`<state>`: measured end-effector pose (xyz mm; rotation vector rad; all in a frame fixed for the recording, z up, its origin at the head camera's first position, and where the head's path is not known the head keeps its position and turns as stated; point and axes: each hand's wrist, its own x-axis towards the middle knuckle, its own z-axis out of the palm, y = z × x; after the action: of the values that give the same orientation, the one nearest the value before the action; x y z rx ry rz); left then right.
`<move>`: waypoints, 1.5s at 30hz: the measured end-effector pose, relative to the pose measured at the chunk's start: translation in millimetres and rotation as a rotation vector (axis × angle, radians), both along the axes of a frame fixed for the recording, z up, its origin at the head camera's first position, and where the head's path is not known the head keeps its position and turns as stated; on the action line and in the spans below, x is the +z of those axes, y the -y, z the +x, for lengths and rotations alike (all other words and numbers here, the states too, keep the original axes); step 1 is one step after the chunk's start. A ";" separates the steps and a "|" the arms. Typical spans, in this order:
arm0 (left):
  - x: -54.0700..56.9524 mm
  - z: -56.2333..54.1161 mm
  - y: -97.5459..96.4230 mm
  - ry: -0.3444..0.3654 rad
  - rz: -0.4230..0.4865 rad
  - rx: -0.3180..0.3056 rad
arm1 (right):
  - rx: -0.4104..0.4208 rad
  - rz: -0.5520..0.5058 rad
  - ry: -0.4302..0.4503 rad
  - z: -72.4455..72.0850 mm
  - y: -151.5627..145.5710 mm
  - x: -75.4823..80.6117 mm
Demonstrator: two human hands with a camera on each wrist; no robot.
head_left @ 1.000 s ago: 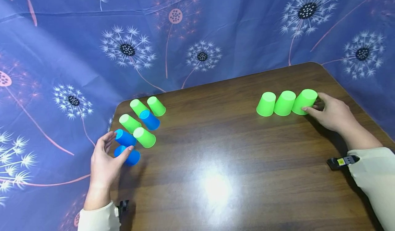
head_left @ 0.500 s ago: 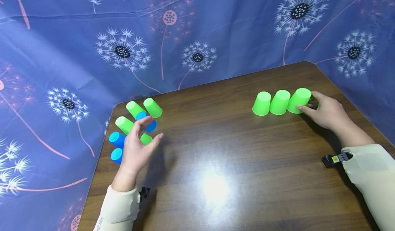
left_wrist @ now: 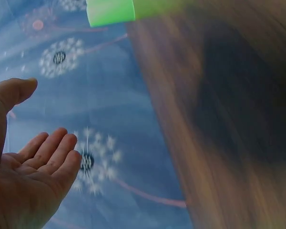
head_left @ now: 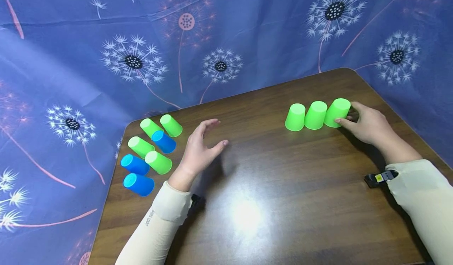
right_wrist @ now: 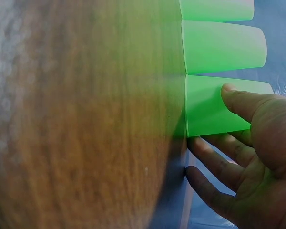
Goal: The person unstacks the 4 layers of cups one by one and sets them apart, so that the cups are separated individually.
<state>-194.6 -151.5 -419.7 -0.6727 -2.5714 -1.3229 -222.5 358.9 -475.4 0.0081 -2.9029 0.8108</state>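
Observation:
In the head view, my left hand (head_left: 199,153) is over the table with nothing in it, its thumb and fingers spread apart. The left wrist view shows the same hand (left_wrist: 35,176) with palm and fingers bare. My right hand (head_left: 373,125) grips the rightmost green cup (head_left: 337,112), its thumb on the near side and fingers round the far side. That upside-down cup stands in a row with a middle green cup (head_left: 315,115) and a left green cup (head_left: 295,117). In the right wrist view the thumb (right_wrist: 243,102) lies on the gripped cup (right_wrist: 207,107).
Left of my left hand stand several upside-down cups: green ones, such as a front green cup (head_left: 158,162) and a back green cup (head_left: 171,126), and three blue ones, including the nearest blue cup (head_left: 139,184). A blue dandelion-print cloth (head_left: 262,41) hangs behind the wooden table (head_left: 283,186).
My left hand has left the blue cups at the left edge and moved right, past the cup group toward the table's middle. My right hand stays on the same green cup.

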 end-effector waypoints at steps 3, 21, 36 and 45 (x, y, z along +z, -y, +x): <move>-1.8 -5.7 -16.4 -0.007 -0.012 -0.026 | 0.013 -0.001 -0.013 -2.7 3.7 1.4; -16.5 -41.8 -115.8 0.095 -0.040 -0.094 | 0.015 -0.005 -0.011 -4.3 8.8 6.6; -37.4 -67.5 -173.5 0.177 -0.107 -0.065 | -0.001 -0.004 0.018 1.2 7.2 5.0; -43.0 -76.4 -208.1 0.185 -0.152 -0.058 | -0.023 0.003 0.020 6.7 2.9 6.2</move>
<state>-271.0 56.6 -462.7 -0.6852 -2.8438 -1.2721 -215.8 356.1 -469.1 -0.0333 -2.9176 0.8072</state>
